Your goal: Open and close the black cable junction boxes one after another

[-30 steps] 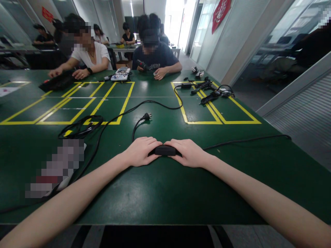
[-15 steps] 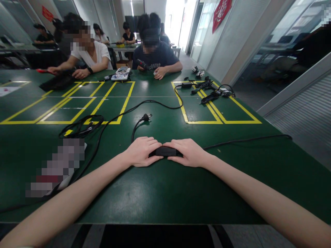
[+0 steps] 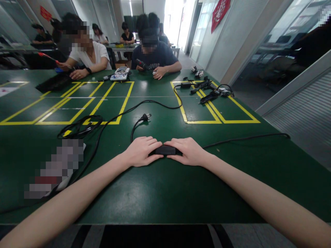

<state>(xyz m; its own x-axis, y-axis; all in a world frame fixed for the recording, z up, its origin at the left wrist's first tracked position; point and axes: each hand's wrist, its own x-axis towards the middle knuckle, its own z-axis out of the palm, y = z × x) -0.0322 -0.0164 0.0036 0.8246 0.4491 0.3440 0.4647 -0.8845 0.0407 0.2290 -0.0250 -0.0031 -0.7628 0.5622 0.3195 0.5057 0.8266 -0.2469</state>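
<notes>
Between my hands lies a black power adapter point(image 3: 166, 150), low on the green table. My left hand point(image 3: 141, 151) is closed around its left end, thumb on the near side and fingers on the far side. On the other end, my right hand point(image 3: 190, 151) grips it in the same way. Both ends of the adapter are hidden under my palms. A cord with a black plug point(image 3: 145, 117) comes out beyond my left hand, its prongs pointing right. From my right hand a thin black cable point(image 3: 245, 140) runs toward the table's right edge.
Left of me are a coiled black cable point(image 3: 80, 126) and a blurred-out power strip point(image 3: 58, 165). Yellow tape point(image 3: 204, 122) marks rectangles on the table point(image 3: 124, 203). Black devices and cords point(image 3: 209, 96) lie at the far right. Two people sit opposite, near a white device point(image 3: 120, 74).
My hands and the adapter stay in place. Across the table, the person at left has raised a red-handled tool above a black tray. The view has shifted very slightly.
</notes>
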